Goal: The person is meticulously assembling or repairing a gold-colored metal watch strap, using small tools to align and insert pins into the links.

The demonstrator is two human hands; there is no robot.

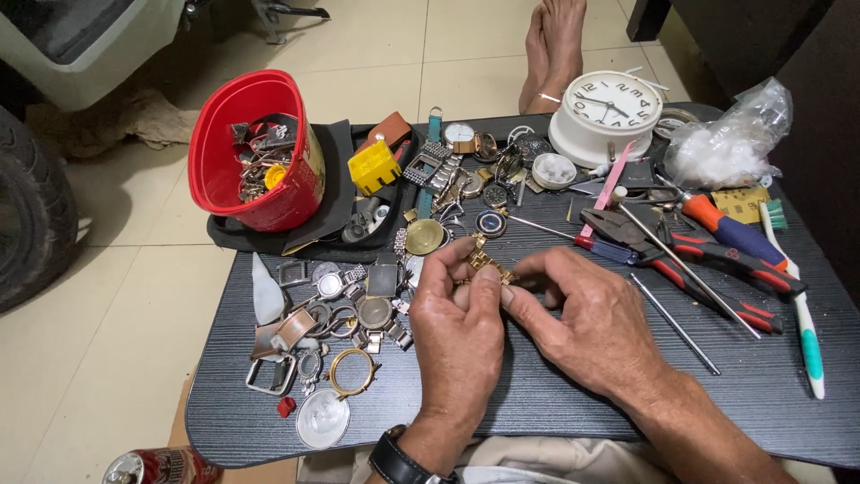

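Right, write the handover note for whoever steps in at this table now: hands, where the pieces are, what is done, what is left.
Left hand: fingers pinch a gold-coloured watch bracelet above the dark table.
Right hand: fingers closed on the same bracelet from the other side.
Watch cases, rings and buckles lie left of the hands; more sit in the red tub.
Red-handled pliers and a blue-and-orange screwdriver lie to the right, and a white clock stands behind.
Done: bracelet picked out and in hand.
Left: cannot tell how far the work on the links has gone; the fingers hide them.

Red bucket (255,152), white clock (609,112), seemingly gold watch band (484,262).
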